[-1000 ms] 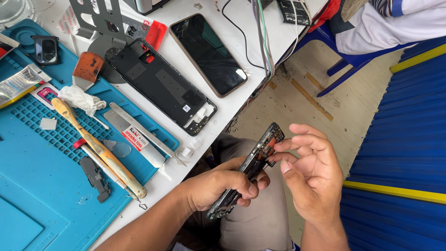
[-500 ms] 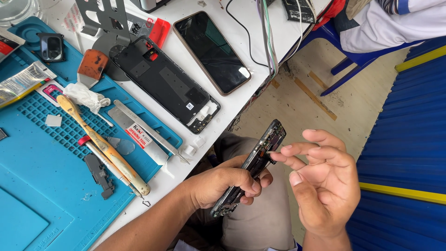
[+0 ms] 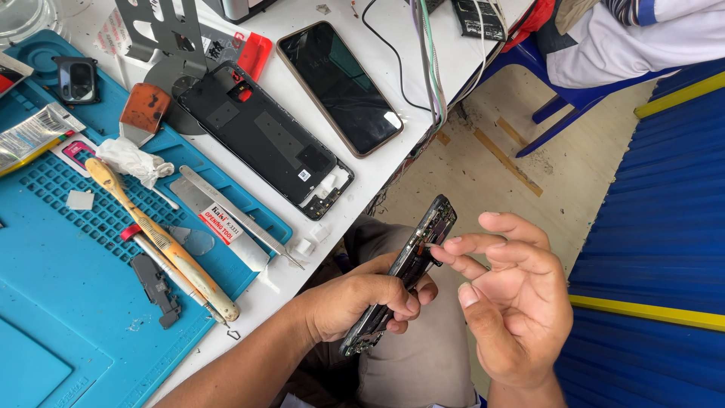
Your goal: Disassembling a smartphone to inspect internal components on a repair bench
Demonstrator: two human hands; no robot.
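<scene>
The left hand (image 3: 355, 302) still grips the opened phone (image 3: 400, 283) edge-up over the lap, off the worktop's (image 3: 393, 162) front edge. The right hand (image 3: 513, 302) has spread wider, fingertips (image 3: 442, 253) maybe touching a small part.

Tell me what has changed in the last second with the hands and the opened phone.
The right hand opened and drew slightly back; its fingertips now touch the edge of the opened phone. The left hand keeps gripping the phone's lower half. Everything on the table stayed put.
</scene>
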